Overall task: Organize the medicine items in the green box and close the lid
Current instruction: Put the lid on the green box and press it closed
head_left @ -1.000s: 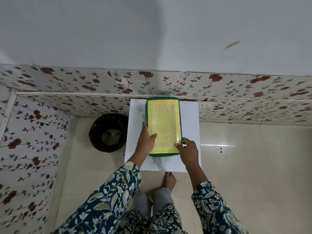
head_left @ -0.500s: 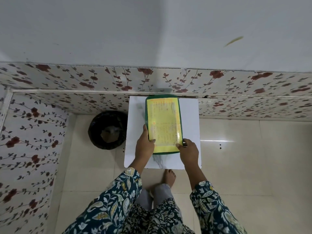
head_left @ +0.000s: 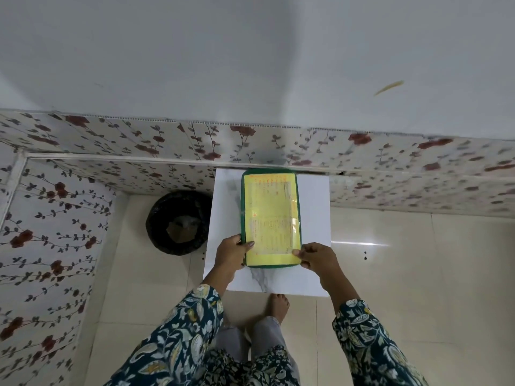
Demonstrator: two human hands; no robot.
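Note:
The green box (head_left: 270, 215) lies on a small white marble-patterned table (head_left: 313, 207), its lid down with a yellow printed sheet covering the top. My left hand (head_left: 231, 253) grips the box's near left corner, thumb on the lid. My right hand (head_left: 317, 257) pinches the near right corner, fingers on the yellow sheet. No medicine items are visible; the inside of the box is hidden by the lid.
A black bin (head_left: 178, 221) with a liner stands on the floor left of the table. A floral-papered wall (head_left: 390, 162) runs right behind the table. My bare foot (head_left: 277, 305) shows under the table's near edge on cream floor tiles.
Both hands have slid toward me along the box's sides to its near corners. The box stays in place with the lid down.

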